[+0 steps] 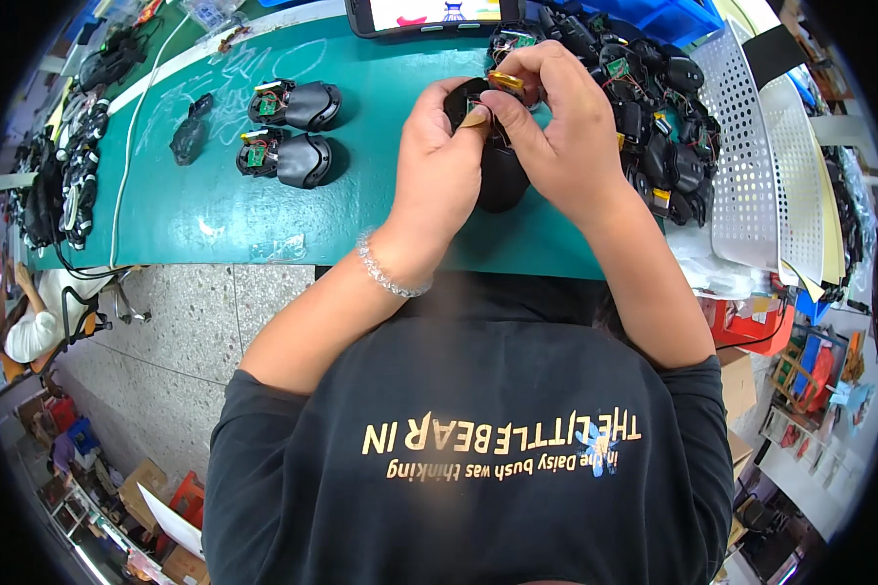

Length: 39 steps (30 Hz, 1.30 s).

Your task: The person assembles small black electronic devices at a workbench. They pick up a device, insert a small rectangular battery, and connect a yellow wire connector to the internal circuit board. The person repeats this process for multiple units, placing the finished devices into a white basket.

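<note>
At the far middle of the green table, my left hand [434, 161] grips an opened black device casing [502, 183], rounded like a computer mouse. The left thumb presses into its upper part, by a small circuit board and thin wires. My right hand [571, 132] pinches a small yellow-wrapped battery [505, 81] at the casing's far end. The fingers hide much of the board. To the left lie two similar opened devices, a far one [310, 104] and a nearer one [303, 159], each with a green board and red wires showing.
A heap of black device parts [658, 117] fills the table's right, beside a white perforated basket [746, 146]. A propped-up screen [434, 15] stands at the back. A small dark part [189, 136], a white cable [130, 156] and bundled black cables [78, 166] lie on the left.
</note>
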### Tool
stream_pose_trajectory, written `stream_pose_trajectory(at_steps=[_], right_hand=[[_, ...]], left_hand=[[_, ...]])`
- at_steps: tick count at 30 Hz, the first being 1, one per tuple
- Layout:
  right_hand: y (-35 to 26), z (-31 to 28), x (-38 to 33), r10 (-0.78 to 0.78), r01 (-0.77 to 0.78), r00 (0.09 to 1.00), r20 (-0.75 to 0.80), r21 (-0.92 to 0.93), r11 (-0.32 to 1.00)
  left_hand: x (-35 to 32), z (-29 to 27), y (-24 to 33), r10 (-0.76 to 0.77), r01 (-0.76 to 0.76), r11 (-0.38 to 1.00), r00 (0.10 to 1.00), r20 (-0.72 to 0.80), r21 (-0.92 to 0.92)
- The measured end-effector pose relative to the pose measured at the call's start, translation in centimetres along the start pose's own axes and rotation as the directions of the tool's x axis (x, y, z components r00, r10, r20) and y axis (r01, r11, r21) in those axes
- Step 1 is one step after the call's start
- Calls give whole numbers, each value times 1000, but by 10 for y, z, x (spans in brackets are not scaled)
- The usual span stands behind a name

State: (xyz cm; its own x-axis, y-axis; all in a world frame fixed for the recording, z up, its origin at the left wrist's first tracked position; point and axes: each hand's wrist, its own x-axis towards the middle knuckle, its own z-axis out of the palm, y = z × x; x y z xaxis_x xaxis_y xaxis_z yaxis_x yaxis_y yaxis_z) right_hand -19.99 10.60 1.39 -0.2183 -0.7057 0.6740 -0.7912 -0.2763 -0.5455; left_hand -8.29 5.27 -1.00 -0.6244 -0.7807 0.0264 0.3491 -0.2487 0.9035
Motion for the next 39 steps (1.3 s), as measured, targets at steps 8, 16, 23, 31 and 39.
stream_pose_trajectory(at_steps=[8,16,23,31,39], right_hand=[[-6,-10,0,-156,156,988,13,-46,987],[-28,-19,8,-69,93,978,195,-119,988],[-26,-19,10,-149,175,963,224,-100,979],[-16,-22,6,-92,132,949,301,-116,984],[-25,-39,43,178,-235,763,622,10,972]], left_hand=[[-13,3,14,49,-48,998,998,39,-36],[-16,-5,14,4,-7,999,997,79,36],[-15,-12,10,29,-45,991,991,128,127],[-14,-18,12,4,-59,959,980,196,278],[-4,-22,17,-151,134,987,964,220,89]])
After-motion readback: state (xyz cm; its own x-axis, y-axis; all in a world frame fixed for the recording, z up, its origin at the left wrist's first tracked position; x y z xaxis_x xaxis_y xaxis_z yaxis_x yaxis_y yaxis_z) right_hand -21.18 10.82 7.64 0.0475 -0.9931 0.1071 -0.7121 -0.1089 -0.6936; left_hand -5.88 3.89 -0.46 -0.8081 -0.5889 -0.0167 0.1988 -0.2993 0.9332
